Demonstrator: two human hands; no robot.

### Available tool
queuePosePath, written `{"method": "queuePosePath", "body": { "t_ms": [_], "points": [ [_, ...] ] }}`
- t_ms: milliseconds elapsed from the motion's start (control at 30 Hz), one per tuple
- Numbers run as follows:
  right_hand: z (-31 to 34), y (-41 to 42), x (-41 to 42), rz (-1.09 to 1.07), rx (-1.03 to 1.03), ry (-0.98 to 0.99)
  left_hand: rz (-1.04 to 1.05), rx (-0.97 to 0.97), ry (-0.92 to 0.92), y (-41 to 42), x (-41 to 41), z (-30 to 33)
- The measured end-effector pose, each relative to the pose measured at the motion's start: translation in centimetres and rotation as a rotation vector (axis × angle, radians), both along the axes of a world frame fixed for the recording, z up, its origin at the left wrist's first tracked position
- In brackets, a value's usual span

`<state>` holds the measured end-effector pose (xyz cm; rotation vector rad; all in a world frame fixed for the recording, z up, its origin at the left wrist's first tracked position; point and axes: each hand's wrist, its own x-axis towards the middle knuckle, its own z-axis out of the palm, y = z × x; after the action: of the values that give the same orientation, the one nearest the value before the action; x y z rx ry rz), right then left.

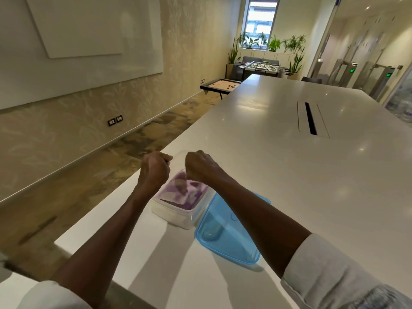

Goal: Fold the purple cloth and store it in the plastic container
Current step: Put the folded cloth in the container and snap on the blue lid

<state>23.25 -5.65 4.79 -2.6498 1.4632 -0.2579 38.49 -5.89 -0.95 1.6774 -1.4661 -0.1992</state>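
The purple cloth (182, 192) already lies folded inside the plastic container (171, 214), so both curled hands, left hand (155, 168) and right hand (200, 165), apparently empty, should probably press corners below the rim before the blue lid (225, 233) beside it goes on.

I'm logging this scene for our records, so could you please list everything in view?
cloth: one, purple and white, inside the container
container: one, clear, near table edge
lid: one, blue, on table right of container
table: one, white, long, with a cable slot
whiteboard: one, white, left wall
foosball table: one, dark, far end
plants: several, green, by the window
left hand: closed, over container's far left edge
right hand: closed, over the container
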Motion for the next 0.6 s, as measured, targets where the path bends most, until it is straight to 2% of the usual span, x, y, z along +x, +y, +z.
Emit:
{"method": "queuePosePath", "body": {
  "t_ms": [67, 167, 267, 333, 433, 600],
  "points": [
    [-0.1, 0.0, 0.6, 0.102, 0.078, 0.111, 0.012, -0.011, -0.015, -0.1, 0.0, 0.0],
    [-1.0, 0.2, 1.4, 0.171, 0.356, 0.296, 0.024, -0.023, -0.02, 0.0, 0.0, 0.0],
    [-2.2, 0.4, 1.2, 0.179, 0.336, 0.51, 0.036, -0.009, -0.026, 0.1, 0.0, 0.0],
    [-2.0, 0.7, 1.0, 0.168, 0.312, 0.556, 0.038, 0.005, -0.025, 0.1, -0.2, 0.1],
    [-1.4, 1.4, 1.0, 0.265, 0.325, 0.584, 0.025, 0.006, -0.046, 0.1, -0.5, 0.2],
    [-0.9, 1.1, 0.9, 0.313, 0.365, 0.504, 0.037, 0.038, -0.036, -0.1, -0.5, 0.3]
  ]
}}
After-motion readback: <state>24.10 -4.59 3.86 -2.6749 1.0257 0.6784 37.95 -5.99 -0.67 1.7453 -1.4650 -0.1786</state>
